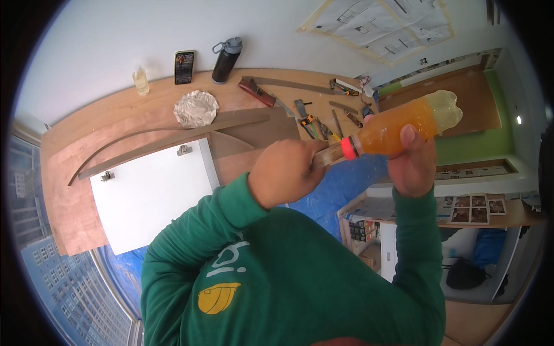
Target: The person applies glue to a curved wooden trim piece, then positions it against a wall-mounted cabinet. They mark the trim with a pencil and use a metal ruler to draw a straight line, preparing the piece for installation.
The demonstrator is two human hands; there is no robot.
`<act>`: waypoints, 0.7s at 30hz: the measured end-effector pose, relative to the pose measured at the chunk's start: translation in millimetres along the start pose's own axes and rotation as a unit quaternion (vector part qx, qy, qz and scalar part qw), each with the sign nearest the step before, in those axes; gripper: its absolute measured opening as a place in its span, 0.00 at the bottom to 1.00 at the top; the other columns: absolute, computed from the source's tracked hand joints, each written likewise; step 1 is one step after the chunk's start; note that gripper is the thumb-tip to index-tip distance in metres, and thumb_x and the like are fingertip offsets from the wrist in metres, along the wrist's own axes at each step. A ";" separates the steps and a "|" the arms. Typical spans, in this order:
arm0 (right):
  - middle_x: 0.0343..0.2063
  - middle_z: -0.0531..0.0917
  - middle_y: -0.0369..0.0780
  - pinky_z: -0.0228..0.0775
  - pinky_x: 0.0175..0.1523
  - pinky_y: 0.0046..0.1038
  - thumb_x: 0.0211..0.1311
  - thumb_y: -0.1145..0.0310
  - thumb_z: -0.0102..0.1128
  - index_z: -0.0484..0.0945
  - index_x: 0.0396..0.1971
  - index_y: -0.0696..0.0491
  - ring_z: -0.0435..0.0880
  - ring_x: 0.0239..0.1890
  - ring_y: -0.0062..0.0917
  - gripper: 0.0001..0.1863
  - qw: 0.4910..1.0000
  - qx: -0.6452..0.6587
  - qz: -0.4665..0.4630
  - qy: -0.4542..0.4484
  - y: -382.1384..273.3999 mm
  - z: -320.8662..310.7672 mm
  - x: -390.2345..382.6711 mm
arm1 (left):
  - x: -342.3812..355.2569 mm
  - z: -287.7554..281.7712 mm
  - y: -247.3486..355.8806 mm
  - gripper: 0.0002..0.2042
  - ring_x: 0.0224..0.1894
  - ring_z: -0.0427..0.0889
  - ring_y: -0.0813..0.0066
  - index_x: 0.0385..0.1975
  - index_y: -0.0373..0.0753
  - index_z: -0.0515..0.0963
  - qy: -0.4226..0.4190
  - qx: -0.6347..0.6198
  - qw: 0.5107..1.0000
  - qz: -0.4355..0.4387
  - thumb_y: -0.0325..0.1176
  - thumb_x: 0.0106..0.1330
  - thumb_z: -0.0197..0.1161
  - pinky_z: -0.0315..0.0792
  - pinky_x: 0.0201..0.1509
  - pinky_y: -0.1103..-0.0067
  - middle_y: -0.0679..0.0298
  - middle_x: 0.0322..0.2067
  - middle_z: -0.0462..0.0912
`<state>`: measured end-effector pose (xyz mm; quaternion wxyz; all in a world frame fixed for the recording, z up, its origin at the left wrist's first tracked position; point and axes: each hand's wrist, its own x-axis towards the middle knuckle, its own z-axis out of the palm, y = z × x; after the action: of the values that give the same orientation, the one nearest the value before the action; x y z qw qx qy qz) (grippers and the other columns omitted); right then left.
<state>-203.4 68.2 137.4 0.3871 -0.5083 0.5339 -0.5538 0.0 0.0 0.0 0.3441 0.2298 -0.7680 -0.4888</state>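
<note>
A clear plastic bottle (392, 127) of amber liquid lies tilted in the air, its red cap (349, 148) low and to the left. My right hand (413, 158) is wrapped round the bottle's body, thumb on the near side. Just left of the cap, my left hand (288, 173) is closed on a narrow brownish strip (328, 155), which looks like wood. The strip's end is close by the cap; whether they touch I cannot tell. My left fingers hide the rest of the strip.
On the wooden table stand a small bottle (141, 81), a phone (184, 67) and a dark flask (227, 60). A crumpled cloth (197, 108), a red hand plane (257, 93) and curved strips (133, 130) lie there. A white board (156, 190) with clips is nearer; blue sheeting (340, 184) covers the floor.
</note>
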 end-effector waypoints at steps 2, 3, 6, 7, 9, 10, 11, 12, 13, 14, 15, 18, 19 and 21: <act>0.48 0.83 0.41 0.79 0.58 0.37 0.70 0.66 0.66 0.73 0.57 0.57 0.86 0.49 0.30 0.20 1.000 0.022 0.016 0.007 0.9 0.3 1.6 | -0.7 1.0 -0.6 0.19 0.33 0.84 0.41 0.51 0.37 0.84 0.010 0.003 1.000 0.009 0.38 0.63 0.70 0.77 0.38 0.58 0.44 0.28 0.84; 0.48 0.84 0.44 0.79 0.60 0.39 0.71 0.64 0.64 0.73 0.57 0.58 0.86 0.52 0.34 0.21 1.000 0.005 0.016 0.006 1.4 -0.9 2.9 | 1.1 1.0 -0.7 0.18 0.33 0.84 0.41 0.51 0.36 0.84 0.009 0.003 1.000 0.010 0.38 0.63 0.70 0.77 0.38 0.58 0.44 0.28 0.84; 0.49 0.84 0.49 0.79 0.63 0.45 0.73 0.60 0.62 0.71 0.59 0.60 0.86 0.56 0.43 0.23 0.999 -0.029 0.019 0.001 4.7 -4.8 5.3 | 3.9 0.6 -0.6 0.17 0.32 0.83 0.41 0.50 0.36 0.84 0.008 0.000 1.000 0.013 0.37 0.63 0.69 0.77 0.38 0.58 0.44 0.28 0.84; 0.49 0.84 0.49 0.79 0.63 0.45 0.72 0.61 0.62 0.71 0.59 0.60 0.86 0.55 0.43 0.23 0.999 -0.027 0.022 -0.001 5.9 -4.9 5.5 | 3.2 0.8 -0.9 0.17 0.32 0.83 0.41 0.50 0.36 0.84 0.010 -0.002 1.000 0.013 0.37 0.63 0.69 0.77 0.38 0.58 0.44 0.28 0.83; 0.48 0.84 0.46 0.79 0.60 0.42 0.71 0.63 0.64 0.73 0.57 0.59 0.86 0.53 0.38 0.22 1.000 -0.018 0.023 0.004 7.1 -1.8 5.3 | 2.5 0.8 -1.6 0.17 0.32 0.83 0.41 0.49 0.36 0.84 0.011 -0.004 1.000 0.013 0.37 0.63 0.69 0.77 0.37 0.58 0.44 0.27 0.83; 0.47 0.84 0.44 0.80 0.58 0.39 0.69 0.64 0.67 0.74 0.56 0.59 0.86 0.51 0.33 0.21 1.000 -0.010 0.021 0.012 6.5 3.6 4.6 | 2.5 0.6 -2.0 0.17 0.32 0.83 0.41 0.50 0.36 0.84 0.010 -0.005 1.000 0.013 0.37 0.63 0.69 0.77 0.37 0.58 0.44 0.27 0.83; 0.46 0.84 0.41 0.80 0.56 0.35 0.68 0.66 0.69 0.75 0.54 0.58 0.86 0.48 0.28 0.20 1.000 -0.003 0.018 0.020 5.3 7.2 3.4 | 2.5 0.6 -2.3 0.17 0.31 0.83 0.41 0.50 0.35 0.84 0.010 -0.005 1.000 0.014 0.37 0.63 0.69 0.77 0.37 0.58 0.44 0.27 0.84; 0.46 0.84 0.42 0.80 0.57 0.35 0.67 0.67 0.70 0.76 0.54 0.59 0.86 0.49 0.29 0.20 0.999 -0.031 0.004 0.016 3.6 8.2 2.5 | 2.6 0.1 -2.4 0.17 0.31 0.83 0.41 0.50 0.36 0.83 0.010 -0.005 1.000 0.013 0.36 0.63 0.70 0.77 0.37 0.58 0.45 0.27 0.83; 0.47 0.85 0.42 0.80 0.57 0.35 0.66 0.68 0.71 0.76 0.54 0.59 0.86 0.49 0.29 0.21 0.998 -0.059 -0.010 0.012 1.8 8.8 1.0 | 2.7 -0.2 -2.3 0.17 0.31 0.83 0.42 0.50 0.36 0.83 0.009 -0.006 1.000 0.012 0.36 0.63 0.70 0.76 0.37 0.58 0.45 0.27 0.83; 0.47 0.86 0.43 0.80 0.58 0.35 0.65 0.68 0.72 0.76 0.53 0.60 0.87 0.50 0.30 0.21 0.996 -0.087 -0.023 0.009 -0.5 9.9 -1.0 | 2.6 -0.5 -2.1 0.17 0.31 0.83 0.42 0.50 0.36 0.83 0.009 -0.007 1.000 0.012 0.36 0.63 0.70 0.76 0.36 0.58 0.45 0.26 0.83; 0.48 0.85 0.46 0.79 0.60 0.37 0.64 0.68 0.72 0.74 0.56 0.60 0.86 0.52 0.34 0.24 0.990 -0.135 -0.030 -0.004 -4.9 13.8 -3.0 | 2.4 -1.5 -2.1 0.17 0.31 0.83 0.42 0.49 0.36 0.83 0.009 -0.006 1.000 0.008 0.36 0.63 0.70 0.76 0.36 0.58 0.45 0.26 0.83; 0.51 0.84 0.54 0.78 0.63 0.41 0.62 0.67 0.74 0.70 0.60 0.61 0.85 0.57 0.42 0.31 0.971 -0.234 -0.038 -0.033 -15.6 22.2 -6.7 | 2.1 -3.2 -1.5 0.17 0.31 0.83 0.42 0.49 0.36 0.84 0.008 -0.006 1.000 0.003 0.36 0.63 0.70 0.76 0.36 0.58 0.45 0.26 0.83; 0.51 0.84 0.55 0.78 0.63 0.40 0.61 0.68 0.74 0.70 0.60 0.61 0.85 0.57 0.42 0.31 0.970 -0.238 -0.034 -0.036 -17.2 21.1 -6.6 | 2.5 -3.0 -1.1 0.17 0.31 0.83 0.42 0.49 0.36 0.84 0.007 -0.008 1.000 0.004 0.36 0.63 0.70 0.76 0.36 0.58 0.45 0.26 0.83; 0.49 0.86 0.53 0.79 0.61 0.39 0.61 0.71 0.74 0.74 0.56 0.62 0.86 0.55 0.39 0.27 0.972 -0.226 -0.040 -0.043 -18.6 25.5 -5.9 | 3.0 -3.3 -0.7 0.17 0.31 0.83 0.42 0.49 0.36 0.83 0.005 -0.009 1.000 0.003 0.36 0.64 0.70 0.76 0.36 0.58 0.44 0.26 0.83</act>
<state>-175.3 71.3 152.7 0.2619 -0.6272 0.6074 -0.4113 0.5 -4.3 1.2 0.3517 0.2267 -0.7624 -0.4936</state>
